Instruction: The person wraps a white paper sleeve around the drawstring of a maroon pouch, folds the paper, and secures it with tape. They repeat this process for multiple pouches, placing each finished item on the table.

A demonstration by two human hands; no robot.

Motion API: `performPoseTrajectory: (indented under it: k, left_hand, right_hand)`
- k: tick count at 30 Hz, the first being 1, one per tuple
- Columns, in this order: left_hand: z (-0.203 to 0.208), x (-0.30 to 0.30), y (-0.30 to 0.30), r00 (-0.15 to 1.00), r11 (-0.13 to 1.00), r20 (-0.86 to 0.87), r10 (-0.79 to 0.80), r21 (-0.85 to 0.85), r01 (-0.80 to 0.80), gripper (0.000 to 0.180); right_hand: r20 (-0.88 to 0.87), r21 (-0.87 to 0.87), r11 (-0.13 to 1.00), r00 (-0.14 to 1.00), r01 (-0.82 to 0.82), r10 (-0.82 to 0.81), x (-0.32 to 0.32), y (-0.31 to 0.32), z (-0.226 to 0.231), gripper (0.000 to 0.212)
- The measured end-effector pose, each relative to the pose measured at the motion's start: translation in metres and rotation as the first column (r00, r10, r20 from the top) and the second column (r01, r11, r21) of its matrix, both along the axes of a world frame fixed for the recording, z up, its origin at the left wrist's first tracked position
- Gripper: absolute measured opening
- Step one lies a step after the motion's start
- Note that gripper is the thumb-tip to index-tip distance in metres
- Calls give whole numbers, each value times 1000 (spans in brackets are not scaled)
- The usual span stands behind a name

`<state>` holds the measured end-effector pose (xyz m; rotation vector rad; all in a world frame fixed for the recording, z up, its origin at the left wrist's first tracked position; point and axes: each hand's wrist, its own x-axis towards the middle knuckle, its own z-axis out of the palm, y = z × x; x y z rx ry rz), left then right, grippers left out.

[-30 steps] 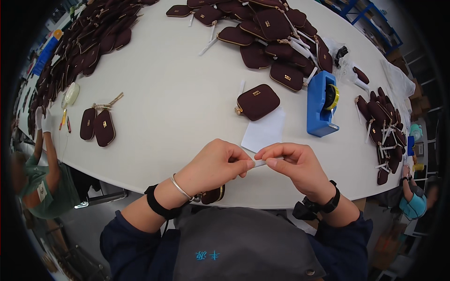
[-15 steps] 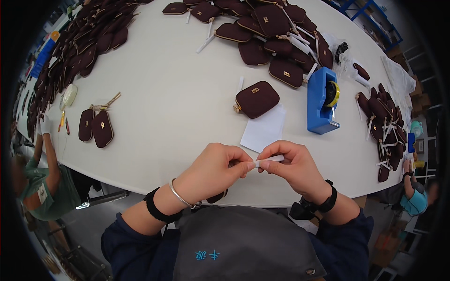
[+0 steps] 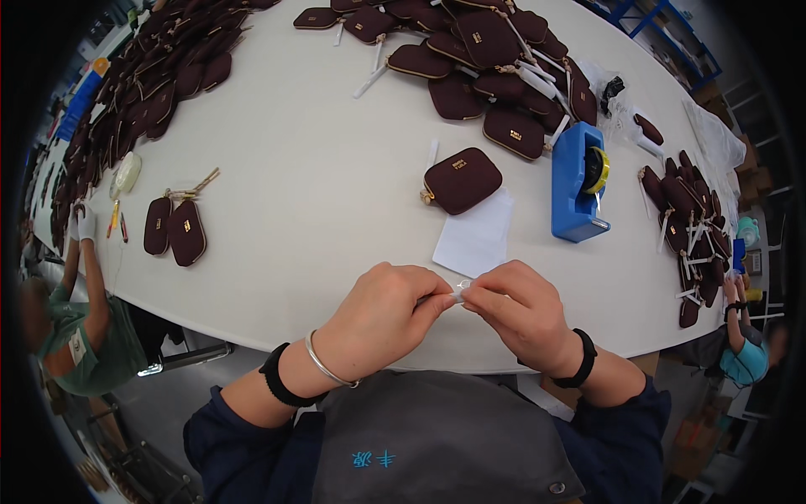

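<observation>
Close to the table's front edge, my left hand (image 3: 388, 304) and my right hand (image 3: 522, 312) meet fingertip to fingertip. Both pinch a small white rolled paper piece (image 3: 460, 291), mostly hidden by the fingers. Just beyond them lies a stack of white paper sheets (image 3: 472, 238). A dark maroon zip pouch (image 3: 463, 181) rests partly on its far edge, with a white-wrapped strap (image 3: 432, 154) at its left. To the right of the pouch stands a blue tape dispenser (image 3: 569, 185) holding a yellow roll (image 3: 597, 170).
Heaps of maroon pouches lie at the far middle (image 3: 487, 38), far left (image 3: 155, 80) and right (image 3: 693, 210). Two pouches (image 3: 174, 228) sit at left, near a snipper (image 3: 113, 217). Clear plastic bags (image 3: 714, 134) lie at the right edge. A person (image 3: 88, 328) works at left, another (image 3: 743, 357) at right.
My right hand has turned over the white paper piece and its fingers have closed in. The length that stuck out to the right is now covered.
</observation>
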<state>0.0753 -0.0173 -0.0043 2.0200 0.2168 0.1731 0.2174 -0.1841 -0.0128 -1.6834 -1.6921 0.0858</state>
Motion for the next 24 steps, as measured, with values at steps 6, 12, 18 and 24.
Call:
performPoseTrajectory:
  k: [6,12,18,24]
  left_hand:
    - [0,-2,-2,988,950,124,-93,308,51,5]
    - [-8,-3,-7,964,906,219,-152,420,47,8]
    - [-2,-7,0,992,985,106,-73,165,55,4]
    - [2,-8,-1,999,999,34,-22,34,21,6]
  right_hand:
    - [-30,-86,996,999,19,-22,-8,1,7,15]
    - [-792,-521,719,574,-460,-207,16,-2,5,17]
    - [-439,-408,888,898,-214,14,19,3,4,28]
    - [137,-52,997,989,-53,60,6,7,9,31]
